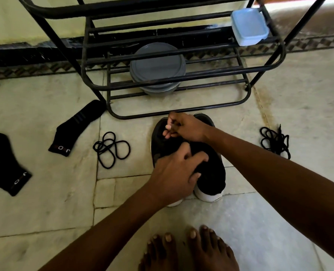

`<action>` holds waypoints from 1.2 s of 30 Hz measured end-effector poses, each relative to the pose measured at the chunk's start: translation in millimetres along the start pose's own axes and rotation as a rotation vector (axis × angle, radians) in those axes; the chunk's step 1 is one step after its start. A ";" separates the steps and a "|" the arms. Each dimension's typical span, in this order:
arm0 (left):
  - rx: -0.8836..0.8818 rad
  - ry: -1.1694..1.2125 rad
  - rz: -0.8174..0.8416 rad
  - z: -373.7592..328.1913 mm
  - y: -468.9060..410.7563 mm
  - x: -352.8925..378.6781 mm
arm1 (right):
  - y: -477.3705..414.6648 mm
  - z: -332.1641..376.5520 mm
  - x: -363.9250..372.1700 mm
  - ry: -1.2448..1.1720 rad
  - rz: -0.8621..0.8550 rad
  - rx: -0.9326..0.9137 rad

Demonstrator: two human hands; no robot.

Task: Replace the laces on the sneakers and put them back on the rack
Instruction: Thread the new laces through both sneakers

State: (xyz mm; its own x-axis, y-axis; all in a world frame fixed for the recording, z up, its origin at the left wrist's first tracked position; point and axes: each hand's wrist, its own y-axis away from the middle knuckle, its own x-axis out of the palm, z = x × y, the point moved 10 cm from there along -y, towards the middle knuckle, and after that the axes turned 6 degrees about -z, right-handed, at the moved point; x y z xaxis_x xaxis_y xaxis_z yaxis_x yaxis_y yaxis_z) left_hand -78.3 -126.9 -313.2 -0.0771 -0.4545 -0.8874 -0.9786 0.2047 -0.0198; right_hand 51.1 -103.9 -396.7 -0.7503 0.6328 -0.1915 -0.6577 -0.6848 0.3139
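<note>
Under both hands, just this side of the rack (pixel 181 112): sneakers (pixel 211 173) being relaced, neither one shelved yet.
Left hand (pixel 174 173) has its fingers curled down over the uppers, gripping the pair steady on the floor (pixel 279 212). Right hand (pixel 187 128), just beyond it toward the toes, is closed in a pinch on what looks like a lace tip (pixel 169 114), though it's too small to be sure. One loose lace (pixel 111 149) lies well out to the left of the left hand and a second lace (pixel 275 141) well off past the right wrist. I'd say the threading is at its start near the toe eyelets. Next it wants the tip fed cleanly through a hole while the left hand holds firm.
</note>
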 end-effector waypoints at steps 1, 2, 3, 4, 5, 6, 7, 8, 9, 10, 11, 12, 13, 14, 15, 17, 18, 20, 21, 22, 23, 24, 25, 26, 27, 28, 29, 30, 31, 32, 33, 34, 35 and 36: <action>0.054 -0.022 0.049 -9.2 -2.2 10.6 | 1.2 -0.8 -1.0 0.005 0.008 0.008; 0.100 -0.056 0.116 -16.7 -2.3 22.2 | 1.5 -0.5 -0.8 0.011 0.014 0.011; 0.133 -0.097 0.183 -22.5 -0.9 32.7 | 1.6 0.0 -0.4 0.016 0.018 0.012; 0.149 -0.137 0.232 -26.0 0.2 41.9 | 2.2 -0.1 -0.5 0.016 0.018 0.013; 0.145 -0.159 0.248 -27.4 0.6 45.8 | 2.3 0.3 -0.1 0.018 0.018 0.011; 0.118 -0.158 0.252 -27.3 -0.5 46.4 | 2.4 -0.1 -0.2 0.021 0.016 0.008; 0.079 -0.136 0.255 -25.9 -1.8 45.9 | 2.2 -0.2 -0.1 0.025 0.014 0.003; 0.039 -0.097 0.267 -24.8 -3.0 45.2 | 1.7 -0.4 -0.2 0.029 0.009 -0.001; 0.002 -0.043 0.284 -24.6 -4.0 46.1 | 1.5 -0.7 -0.6 0.032 0.004 -0.006; -0.031 0.018 0.298 -25.1 -4.5 46.8 | 1.0 -0.5 -0.7 0.035 0.001 -0.010; -0.051 0.066 0.313 -27.3 -4.2 48.9 | 0.7 -0.7 -0.7 0.034 0.001 -0.010; -0.053 0.086 0.318 -30.5 -3.7 50.7 | 0.2 -1.2 -0.3 0.032 0.003 -0.008; -0.044 0.089 0.308 -33.4 -3.0 51.9 | -0.5 -1.7 0.0 0.032 0.005 -0.005; -0.036 0.092 0.294 -35.8 -2.4 53.3 | -0.7 -1.8 -0.4 0.032 0.003 -0.002; -0.036 0.111 0.271 -36.5 -1.7 53.4 | -1.0 -2.1 -0.3 0.034 0.003 0.000; -0.036 0.193 0.209 -37.3 -1.5 49.4 | -1.4 -2.6 -0.5 0.032 0.005 -0.001; -0.031 0.249 0.183 -37.5 -1.3 45.8 | -1.2 -2.6 -0.4 0.029 0.006 -0.001; -0.015 0.366 0.166 -36.7 1.0 39.7 | -0.4 -2.0 -0.9 0.028 0.003 -0.008; -0.005 0.421 0.170 -35.0 2.7 36.5 | -0.1 -1.7 -1.4 0.028 0.002 -0.011; 0.003 0.477 0.173 -32.9 4.5 32.3 | 0.1 -1.7 -1.4 0.028 0.004 -0.011; 0.005 0.537 0.174 -30.5 6.7 27.9 | 0.3 -1.6 -1.3 0.030 0.005 -0.011; -0.001 0.597 0.175 -27.6 8.8 23.2 | -0.2 -1.4 -1.1 0.034 0.003 -0.011; -0.012 0.654 0.171 -24.2 10.1 18.9 | -0.4 -1.5 -1.6 0.037 -0.001 -0.009; -0.026 0.695 0.156 -20.4 11.5 14.3 | -0.2 -1.3 -1.2 0.039 -0.001 -0.007; -0.030 0.712 0.129 -16.9 11.8 8.9 | -0.3 -1.2 -1.3 0.042 -0.003 -0.009; -0.028 0.702 0.092 -13.0 11.3 2.7 | -0.2 -0.7 -1.9 0.045 -0.005 -0.012; -0.033 0.670 0.048 -7.2 11.2 -3.9 | -0.2 -0.7 -1.7 0.048 -0.004 -0.011; -0.048 0.617 0.000 0.4 11.6 -10.8 | 0.2 -0.8 -1.3 0.048 -0.003 -0.009; -0.072 0.552 -0.044 8.8 11.9 -18.9 | 0.1 -0.3 -1.2 0.046 -0.005 -0.011; -0.106 0.476 -0.083 16.6 12.3 -28.0 | -0.1 -0.2 -0.9 0.046 -0.009 -0.015; -0.163 0.388 -0.118 25.7 13.6 -37.9 | 0.0 -0.1 -0.6 0.049 -0.012 -0.018; -0.240 0.298 -0.142 36.2 16.3 -47.5 | 0.0 -0.4 -0.7 0.054 -0.013 -0.020; -0.336 0.216 -0.152 49.7 21.6 -56.1 | -0.3 -0.9 -0.2 0.054 -0.012 -0.018; -0.437 0.148 -0.145 66.5 29.0 -62.6 | -0.5 -1.2 0.1 0.050 -0.010 -0.015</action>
State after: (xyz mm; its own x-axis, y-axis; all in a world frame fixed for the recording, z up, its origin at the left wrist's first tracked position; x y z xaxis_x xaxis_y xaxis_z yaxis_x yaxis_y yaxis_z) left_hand -89.2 -34.9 -288.9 0.0709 -0.5764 -0.8141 -0.9673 -0.2389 0.0849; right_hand 51.3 -103.9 -397.9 -0.7460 0.6208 -0.2411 -0.6656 -0.6843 0.2978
